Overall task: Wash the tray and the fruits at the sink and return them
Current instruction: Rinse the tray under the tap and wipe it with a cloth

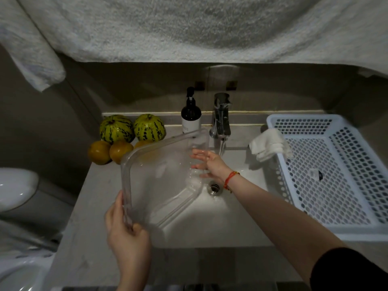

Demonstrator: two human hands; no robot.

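a clear plastic tray (159,175) is held tilted on edge over the white sink (220,223), its lower corner down in the basin near the drain (214,189). the tray's near rim is clamped at about 7 o'clock by the left hand (126,232), with the thumb curled over the inside and the fingers wrapped behind the rim. the right hand (206,163) is laid against the tray's inner wall at about 3 o'clock of the tray, its grip apart, the fingers spread and straight on the wet plastic. a red string bracelet (231,178) is worn on the right wrist, and a dark sleeve (352,269) is seen at 5 o'clock of the view.

water is seen running from the chrome faucet (220,118) at 12 o'clock of the sink, falling just beside the right hand. a dark pump bottle (191,114) is stood just left of the faucet.

on the counter (88,238) at 10 o'clock of the sink, two striped green-and-yellow melons (116,128) are set side by side against the back edge, and orange-yellow round fruits (99,152) are lined up in front of them, one partly hidden behind the tray.

a white perforated basket (336,232) is placed on the counter at 3 o'clock of the sink, with a folded white cloth (268,144) draped over its near left corner. a white toilet (16,187) is seen at 9 o'clock of the view, and pale towels (189,28) hang across the top.
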